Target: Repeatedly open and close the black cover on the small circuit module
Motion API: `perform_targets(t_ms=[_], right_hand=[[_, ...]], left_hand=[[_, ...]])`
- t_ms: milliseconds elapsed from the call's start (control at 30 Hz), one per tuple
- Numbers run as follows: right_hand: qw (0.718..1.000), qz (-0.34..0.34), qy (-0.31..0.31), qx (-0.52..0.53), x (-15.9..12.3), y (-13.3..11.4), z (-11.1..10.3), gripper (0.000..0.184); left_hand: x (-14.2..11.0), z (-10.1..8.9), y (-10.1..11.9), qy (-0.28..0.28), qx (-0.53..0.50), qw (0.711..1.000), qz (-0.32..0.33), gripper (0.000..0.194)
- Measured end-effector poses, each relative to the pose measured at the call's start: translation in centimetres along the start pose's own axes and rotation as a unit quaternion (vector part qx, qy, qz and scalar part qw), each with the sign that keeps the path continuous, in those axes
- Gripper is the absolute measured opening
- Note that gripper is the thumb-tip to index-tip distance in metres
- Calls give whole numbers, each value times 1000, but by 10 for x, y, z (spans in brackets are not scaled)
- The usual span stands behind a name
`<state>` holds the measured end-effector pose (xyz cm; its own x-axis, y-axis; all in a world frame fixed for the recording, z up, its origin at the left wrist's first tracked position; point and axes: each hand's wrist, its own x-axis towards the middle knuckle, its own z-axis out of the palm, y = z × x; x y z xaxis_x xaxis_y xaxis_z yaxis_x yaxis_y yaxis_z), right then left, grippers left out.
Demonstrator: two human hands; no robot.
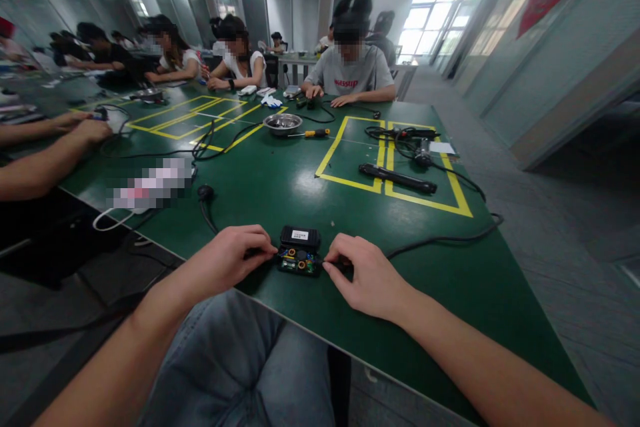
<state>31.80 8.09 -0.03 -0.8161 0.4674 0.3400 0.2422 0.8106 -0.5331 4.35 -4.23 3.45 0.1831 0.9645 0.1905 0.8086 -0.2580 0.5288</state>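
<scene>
On the green table (350, 213), fingers of the right hand (369, 278) pinch what looks like a black cable (445, 239), those of the left hand (231, 255) something I cannot identify, apparently adjusting its fit, which calls for a light touch. A metal bowl (295, 129) contains unclear small pieces; between the hands, an open black case (299, 245) holds copper-coloured coils (302, 261).

Green surface (250, 180), yellow tape (347, 181) across it: open black case (299, 259) near the edge, metal bowl (283, 132) beyond, screwdriver (317, 133) beside, black bar (398, 178) crossing tape!
</scene>
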Motion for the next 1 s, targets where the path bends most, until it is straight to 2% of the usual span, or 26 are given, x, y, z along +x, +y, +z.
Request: perform_targets(t_ms=[200,300,367,467,567,667,800,1000], right_hand=[[1000,-9,9,-15,1,-1,1,17],[1000,-10,10,-19,2,-1,1,17],[1000,-10,10,-18,2,-1,1,16],[1000,-6,9,-14,3,-2,2,17],[1000,-5,10,-10,3,-2,2,17],[1000,-5,13,-7,3,-2,3,17],[1000,-6,15,-9,3,-3,3,18],[1000,-1,14,-11,3,-4,2,17]], left_hand=[[14,-4,23,-16,162,987,12,19],[29,3,20,0,129,991,15,28],[39,9,10,-16,96,995,17,33],[46,12,-5,-17,80,997,-10,30],[42,9,-10,8,66,997,-38,30],[30,2,0,25,6,1000,-5,32],[13,1,15,-19,-21,999,47,36],[6,11,15,-47,28,997,47,37]])
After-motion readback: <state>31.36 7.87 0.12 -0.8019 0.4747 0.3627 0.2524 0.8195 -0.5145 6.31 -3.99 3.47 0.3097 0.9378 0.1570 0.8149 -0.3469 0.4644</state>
